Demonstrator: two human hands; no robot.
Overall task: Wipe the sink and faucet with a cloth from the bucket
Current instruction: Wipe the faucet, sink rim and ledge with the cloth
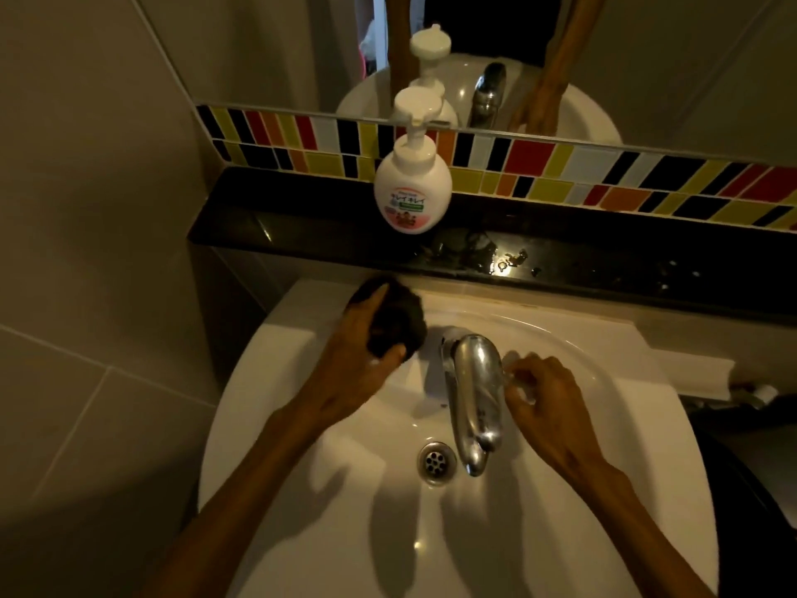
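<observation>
Two hands engaged: left hand [366,369] clamped on dark bunched cloth [394,323] at white ceramic sink's [302,489] rear rim; right hand [543,399] loosely curled against chrome faucet [474,394]. Risk: cloth sweeping rearward could topple white pump soap bottle [412,187].

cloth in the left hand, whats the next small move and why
Probably slide the dark cloth, bunched in the left hand on the sink's back rim, rightward onto the faucet base. It sits just left of the base, and the right hand is already at the faucet's side.
</observation>
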